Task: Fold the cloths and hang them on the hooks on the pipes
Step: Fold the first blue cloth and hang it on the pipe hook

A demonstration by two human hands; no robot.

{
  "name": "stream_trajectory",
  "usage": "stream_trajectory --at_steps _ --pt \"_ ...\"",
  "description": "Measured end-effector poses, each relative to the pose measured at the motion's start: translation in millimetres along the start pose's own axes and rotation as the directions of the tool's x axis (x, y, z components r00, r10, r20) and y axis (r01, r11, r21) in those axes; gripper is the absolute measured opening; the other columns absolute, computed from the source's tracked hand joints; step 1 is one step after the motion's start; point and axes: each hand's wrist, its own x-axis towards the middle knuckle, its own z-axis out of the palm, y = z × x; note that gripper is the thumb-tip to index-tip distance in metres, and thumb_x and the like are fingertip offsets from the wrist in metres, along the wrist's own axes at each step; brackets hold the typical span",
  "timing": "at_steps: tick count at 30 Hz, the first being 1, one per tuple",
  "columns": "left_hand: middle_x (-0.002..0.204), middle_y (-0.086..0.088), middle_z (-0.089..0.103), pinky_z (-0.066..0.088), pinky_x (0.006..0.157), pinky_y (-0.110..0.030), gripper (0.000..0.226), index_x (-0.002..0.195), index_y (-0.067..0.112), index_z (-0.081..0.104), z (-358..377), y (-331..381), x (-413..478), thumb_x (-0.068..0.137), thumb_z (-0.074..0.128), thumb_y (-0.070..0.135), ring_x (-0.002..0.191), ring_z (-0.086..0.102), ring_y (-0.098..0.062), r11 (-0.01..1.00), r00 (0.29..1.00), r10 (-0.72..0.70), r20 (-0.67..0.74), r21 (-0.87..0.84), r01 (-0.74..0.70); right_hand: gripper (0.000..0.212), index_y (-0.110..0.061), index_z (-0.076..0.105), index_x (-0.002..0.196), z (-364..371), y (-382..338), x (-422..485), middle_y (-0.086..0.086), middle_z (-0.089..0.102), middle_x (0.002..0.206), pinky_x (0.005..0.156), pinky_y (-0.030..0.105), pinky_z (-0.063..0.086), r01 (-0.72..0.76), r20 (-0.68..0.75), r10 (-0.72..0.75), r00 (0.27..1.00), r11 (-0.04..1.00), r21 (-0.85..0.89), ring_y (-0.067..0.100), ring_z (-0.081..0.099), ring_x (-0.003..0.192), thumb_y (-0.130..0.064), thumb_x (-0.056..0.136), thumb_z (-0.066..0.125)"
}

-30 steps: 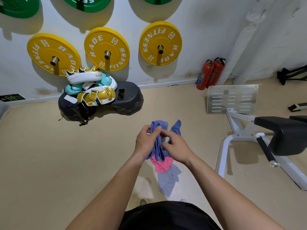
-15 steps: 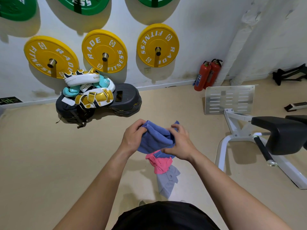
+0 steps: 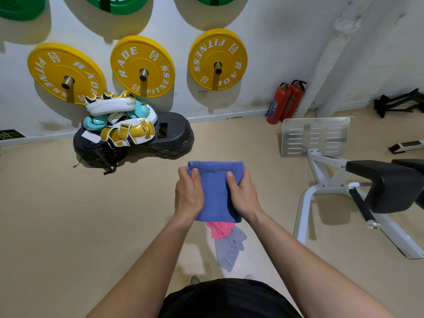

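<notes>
A blue cloth (image 3: 215, 193) is stretched flat in front of me as a neat folded rectangle. My left hand (image 3: 189, 195) grips its left edge with the thumb on top. My right hand (image 3: 242, 195) grips the right edge the same way. A pink cloth (image 3: 219, 229) and a grey cloth (image 3: 229, 249) hang out from under the blue one; what holds them is hidden. White wrapped pipes (image 3: 321, 65) run up the wall at the back right. No hooks show on them.
Yellow weight plates (image 3: 142, 65) hang on wall pegs ahead. Boxing pads lie on a black step platform (image 3: 174, 136) at the wall. Two red fire extinguishers (image 3: 284, 102) stand by the pipes. A white-framed bench (image 3: 378, 187) with a metal plate (image 3: 314, 136) is on my right.
The bunched blue cloth has been spread and folded into a flat rectangle. My hands moved apart from its middle to its left and right edges.
</notes>
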Motion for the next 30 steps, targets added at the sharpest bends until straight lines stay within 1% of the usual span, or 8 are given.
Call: stream_trajectory --at_steps 2,6,9,15,18,20,26,30 --pt "0.088 0.003 0.057 0.047 0.07 -0.04 0.028 0.101 0.017 0.042 3 3 1 0.105 0.031 0.043 0.081 0.059 -0.021 0.999 0.999 -0.037 0.019 -0.035 0.037 0.024 -0.025 0.044 0.109 5 -1 -2 -0.018 0.056 0.092 0.067 0.017 0.04 0.008 -0.029 -0.01 1.0 0.998 -0.07 0.001 0.058 0.085 -0.039 0.095 0.058" --pt "0.089 -0.002 0.057 0.048 0.071 -0.04 0.032 0.104 0.015 0.042 6 -6 9 0.104 0.029 0.044 0.083 0.058 -0.027 0.99 0.994 -0.108 0.029 0.094 0.105 0.023 -0.022 0.044 0.104 7 4 9 -0.005 0.059 0.089 0.066 0.031 0.039 0.012 -0.147 -0.061 0.987 0.95 -0.311 0.022 0.06 0.082 -0.044 0.099 0.047" --pt "0.096 -0.005 0.057 0.048 0.075 -0.041 0.035 0.109 0.012 0.043 9 -18 18 0.104 0.029 0.045 0.088 0.057 -0.031 0.979 0.982 -0.178 0.062 0.111 0.17 0.023 -0.022 0.043 0.101 12 8 15 -0.003 0.06 0.089 0.065 0.033 0.039 0.017 -0.171 -0.091 0.981 0.92 -0.392 0.022 0.054 0.077 -0.045 0.1 0.042" --pt "0.096 -0.003 0.059 0.049 0.075 -0.041 0.037 0.109 0.015 0.045 17 -24 45 0.103 0.031 0.049 0.087 0.059 -0.027 0.988 0.977 -0.15 0.154 0.046 0.144 0.032 -0.011 0.046 0.114 8 15 37 -0.004 0.063 0.088 0.061 0.031 0.042 -0.053 -0.155 0.017 0.988 0.971 -0.233 0.02 0.059 0.079 -0.04 0.098 0.048" --pt "0.095 -0.001 0.06 0.047 0.074 -0.038 0.033 0.109 0.016 0.047 30 -9 70 0.101 0.039 0.047 0.087 0.059 -0.023 0.991 0.958 -0.126 0.259 -0.018 0.135 0.023 -0.015 0.054 0.107 -14 15 67 -0.005 0.064 0.106 0.076 0.031 0.044 -0.134 -0.126 0.114 0.986 0.977 -0.164 0.02 0.06 0.095 -0.035 0.095 0.055" --pt "0.098 0.001 0.062 0.048 0.073 -0.036 0.026 0.109 0.019 0.048 46 6 90 0.099 0.047 0.043 0.086 0.06 -0.019 0.992 0.935 -0.103 0.34 -0.032 0.121 0.025 -0.015 0.055 0.109 -34 10 89 -0.003 0.063 0.107 0.076 0.031 0.043 -0.192 -0.129 0.173 0.976 0.97 -0.152 0.018 0.059 0.096 -0.034 0.093 0.055" --pt "0.098 0.001 0.061 0.049 0.072 -0.032 0.022 0.111 0.015 0.048 120 70 152 0.096 0.052 0.032 0.085 0.061 -0.017 0.997 0.863 -0.066 0.501 -0.002 0.077 0.023 -0.018 0.054 0.108 -113 -4 164 -0.005 0.063 0.097 0.067 0.026 0.044 -0.229 -0.09 0.219 0.972 0.965 -0.124 0.011 0.06 0.086 -0.022 0.086 0.059" --pt "0.102 0.003 0.061 0.049 0.069 -0.028 0.025 0.115 0.014 0.049 196 126 197 0.097 0.051 0.031 0.09 0.062 -0.013 0.999 0.842 -0.023 0.538 -0.012 0.034 0.031 -0.02 0.049 0.11 -179 2 235 -0.005 0.062 0.101 0.074 0.028 0.049 -0.202 -0.065 0.195 0.979 0.972 -0.122 0.016 0.062 0.095 -0.012 0.083 0.062"
